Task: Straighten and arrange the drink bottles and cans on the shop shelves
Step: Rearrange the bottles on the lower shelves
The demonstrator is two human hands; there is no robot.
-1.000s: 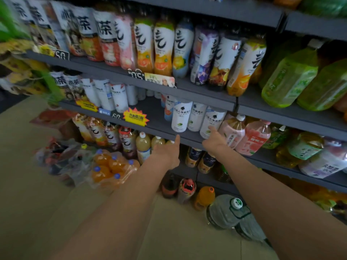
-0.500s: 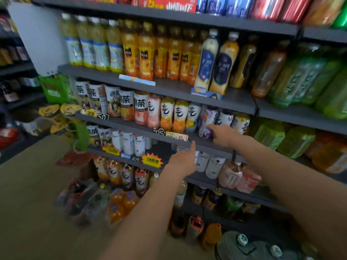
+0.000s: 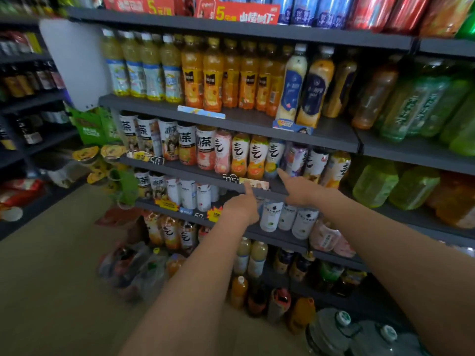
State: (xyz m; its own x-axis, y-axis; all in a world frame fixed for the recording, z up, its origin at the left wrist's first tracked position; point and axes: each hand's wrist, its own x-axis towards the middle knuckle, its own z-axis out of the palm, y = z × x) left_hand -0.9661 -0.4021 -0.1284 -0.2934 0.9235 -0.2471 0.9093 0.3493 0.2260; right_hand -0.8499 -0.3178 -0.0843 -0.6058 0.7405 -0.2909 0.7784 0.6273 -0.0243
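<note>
Dark grey metal shelves run in tiers across the scene, packed with drink bottles. Both bare arms reach forward toward the middle tier. The left hand is raised in front of the shelf edge with its index finger pointing up at a yellow paper price tag on the rail; the remaining fingers look loosely curled and hold nothing. The right hand is just to its right and apart from it, its index finger stretched toward the base of a white-labelled bottle with yellow fruit print; whether the fingertip touches the bottle cannot be told. Neither hand grips anything.

That bottle stands in a row of slim bottles with bold black characters, between an orange-printed bottle on its left and a purple-printed bottle on its right, which leans to the right. Further left on the same tier stand white-and-orange tea bottles.

One tier up, pale yellow bottles with blue labels stand at the left, orange juice bottles in the middle, and two tall bottles with dark blue labels tilt at the right. Large green bottles fill the far right. White bottles sit on the tier below the hands, and big clear water jugs stand on the floor at the near right.
</note>
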